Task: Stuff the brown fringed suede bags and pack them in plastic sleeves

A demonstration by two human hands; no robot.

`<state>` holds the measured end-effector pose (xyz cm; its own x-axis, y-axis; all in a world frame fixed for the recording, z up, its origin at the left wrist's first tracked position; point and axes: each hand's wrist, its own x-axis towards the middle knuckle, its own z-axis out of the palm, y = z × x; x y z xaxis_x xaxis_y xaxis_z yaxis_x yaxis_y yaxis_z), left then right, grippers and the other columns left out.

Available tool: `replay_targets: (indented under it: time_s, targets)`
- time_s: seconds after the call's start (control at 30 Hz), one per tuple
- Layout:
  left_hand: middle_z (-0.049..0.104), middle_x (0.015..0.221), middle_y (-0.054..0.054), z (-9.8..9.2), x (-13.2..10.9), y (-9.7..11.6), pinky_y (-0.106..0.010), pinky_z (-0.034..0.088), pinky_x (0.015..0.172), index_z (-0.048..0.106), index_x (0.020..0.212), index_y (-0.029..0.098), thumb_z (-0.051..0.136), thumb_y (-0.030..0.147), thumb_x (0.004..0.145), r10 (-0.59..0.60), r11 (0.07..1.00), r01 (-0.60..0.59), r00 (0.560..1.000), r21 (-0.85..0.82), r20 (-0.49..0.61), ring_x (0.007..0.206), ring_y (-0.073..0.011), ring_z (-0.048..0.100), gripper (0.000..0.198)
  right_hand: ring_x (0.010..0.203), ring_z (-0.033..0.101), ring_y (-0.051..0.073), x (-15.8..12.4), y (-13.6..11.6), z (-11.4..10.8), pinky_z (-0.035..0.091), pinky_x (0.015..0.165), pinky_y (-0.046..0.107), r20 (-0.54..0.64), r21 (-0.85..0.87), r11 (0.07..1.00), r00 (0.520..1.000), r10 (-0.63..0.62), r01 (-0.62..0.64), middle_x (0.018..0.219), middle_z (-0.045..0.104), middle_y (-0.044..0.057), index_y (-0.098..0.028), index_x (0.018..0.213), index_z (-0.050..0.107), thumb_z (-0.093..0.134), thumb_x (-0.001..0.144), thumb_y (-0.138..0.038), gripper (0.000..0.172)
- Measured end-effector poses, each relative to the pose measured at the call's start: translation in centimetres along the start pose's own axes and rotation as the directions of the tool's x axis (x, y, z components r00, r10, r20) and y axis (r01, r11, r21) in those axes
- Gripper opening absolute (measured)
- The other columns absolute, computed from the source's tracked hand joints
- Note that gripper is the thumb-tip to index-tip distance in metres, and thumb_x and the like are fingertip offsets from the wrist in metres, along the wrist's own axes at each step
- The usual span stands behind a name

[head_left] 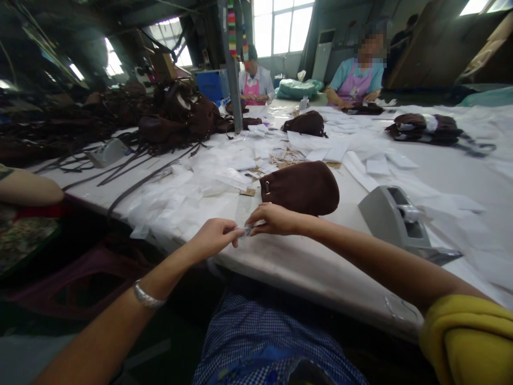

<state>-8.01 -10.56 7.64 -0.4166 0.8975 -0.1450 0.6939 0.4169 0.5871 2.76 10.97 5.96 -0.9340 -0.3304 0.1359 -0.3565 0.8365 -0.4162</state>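
Note:
At the near edge of the white table, my left hand (216, 236) and my right hand (273, 219) meet fingertip to fingertip. Both pinch a small see-through plastic piece (247, 231); its exact kind is too small to make out. Just beyond my right hand lies a dark brown drawstring bag (306, 188) on its side, a metal eyelet near its left end. A thin see-through strip or sleeve (244, 206) lies flat behind the fingers. To the right of the bag, beside my right forearm, stands a grey tape dispenser (395, 216).
White and see-through packing sheets (188, 187) cover much of the table, with small brown tags (286, 158) among them. Brown bags (172, 120) are heaped at left near a metal post (235, 69). Two people in pink aprons sit across; another person's arm (30, 187) is at left.

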Motion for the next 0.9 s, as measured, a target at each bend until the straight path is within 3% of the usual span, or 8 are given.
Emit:
replay_targets:
  time_s: [0.1, 0.2, 0.33, 0.47, 0.57, 0.73, 0.83, 0.9]
  targets:
    - [0.05, 0.055, 0.003, 0.2, -0.3, -0.1, -0.025, 0.028, 0.056, 0.07, 0.066, 0.017, 0.052, 0.049, 0.088, 0.02, 1.0, -0.02, 1.0, -0.006, 0.009, 0.055, -0.0123, 0.043, 0.043, 0.086, 0.065, 0.02, 0.1, 0.7, 0.0, 0.041, 0.09, 0.033, 0.028, -0.099, 0.995, 0.999, 0.034, -0.031, 0.091, 0.076, 0.002, -0.025, 0.093, 0.078, 0.069, 0.087, -0.031, 0.012]
    - [0.049, 0.055, 0.003, 0.2, -0.4, -0.3, -0.025, 0.028, 0.057, 0.069, 0.065, 0.018, 0.053, 0.049, 0.088, 0.022, 1.0, -0.022, 1.0, -0.002, 0.003, 0.055, -0.0122, 0.043, 0.042, 0.116, 0.058, 0.027, -0.7, 1.0, -0.9, 0.036, 0.101, 0.04, -0.003, -0.224, 0.972, 0.997, 0.075, -0.074, 0.123, 0.069, 0.005, -0.027, 0.089, 0.079, 0.074, 0.082, -0.027, 0.008]
    - [0.051, 0.056, 0.003, 0.2, -0.1, -0.1, -0.025, 0.029, 0.057, 0.069, 0.065, 0.017, 0.054, 0.048, 0.088, 0.038, 0.999, -0.038, 0.999, -0.01, -0.016, 0.056, -0.0121, 0.043, 0.041, 0.13, 0.048, 0.031, -1.2, 0.1, -0.9, 0.035, 0.104, 0.043, -0.035, -0.193, 0.975, 0.994, 0.101, -0.106, 0.145, 0.052, 0.011, -0.025, 0.111, 0.074, 0.078, 0.078, -0.028, 0.033]
    - [0.05, 0.055, 0.003, 0.4, 0.0, 0.5, -0.025, 0.029, 0.055, 0.07, 0.068, 0.017, 0.053, 0.05, 0.089, 0.072, 0.995, -0.071, 0.997, -0.067, 0.009, 0.055, -0.012, 0.043, 0.043, 0.089, 0.067, 0.018, -0.4, -0.8, 0.3, 0.033, 0.106, 0.038, 0.08, 0.013, 1.0, 0.997, 0.009, -0.01, 0.099, 0.076, 0.003, -0.024, 0.107, 0.074, 0.068, 0.088, -0.029, 0.021]
    - [0.059, 0.063, 0.001, 0.5, -0.7, 0.1, -0.023, 0.034, 0.054, 0.071, 0.085, 0.017, 0.053, 0.056, 0.088, 0.029, 0.964, 0.009, 0.99, -0.267, 0.137, 0.055, -0.0119, 0.049, 0.043, 0.071, 0.065, 0.015, -0.8, 0.1, 0.3, 0.024, 0.112, 0.045, 0.138, -0.037, 0.998, 0.989, 0.053, -0.048, 0.075, 0.075, -0.001, -0.023, 0.09, 0.076, 0.065, 0.089, -0.024, 0.011]
    - [0.071, 0.083, -0.006, 0.9, -3.3, -2.6, -0.026, 0.048, 0.068, 0.067, 0.093, 0.015, 0.058, 0.058, 0.086, 0.023, 0.847, 0.22, 0.895, -0.485, 0.446, 0.073, -0.0167, 0.064, 0.045, 0.089, 0.068, 0.021, -4.4, 3.8, -1.7, 0.019, 0.114, 0.05, 0.11, -0.184, 0.974, 0.982, 0.157, -0.135, 0.089, 0.077, 0.003, -0.024, 0.091, 0.078, 0.068, 0.084, -0.022, 0.012]
    - [0.071, 0.08, -0.005, 1.6, -4.1, -3.5, -0.027, 0.049, 0.071, 0.066, 0.084, 0.015, 0.062, 0.053, 0.085, 0.038, 0.844, 0.21, 0.895, -0.494, 0.445, 0.074, -0.0163, 0.064, 0.039, 0.104, 0.065, 0.025, -6.2, 3.8, -2.1, 0.018, 0.113, 0.053, 0.035, -0.247, 0.946, 0.974, 0.225, -0.21, 0.101, 0.076, 0.006, -0.025, 0.099, 0.076, 0.067, 0.085, -0.022, 0.017]
    - [0.07, 0.077, -0.004, 2.2, -3.9, -3.0, -0.025, 0.048, 0.067, 0.066, 0.082, 0.015, 0.062, 0.051, 0.085, 0.02, 0.854, 0.184, 0.923, -0.486, 0.385, 0.069, -0.0146, 0.063, 0.036, 0.122, 0.057, 0.028, -6.3, 1.9, -1.6, 0.02, 0.113, 0.053, -0.014, -0.199, 0.963, 0.983, 0.182, -0.181, 0.124, 0.069, 0.009, -0.025, 0.121, 0.067, 0.068, 0.085, -0.027, 0.037]
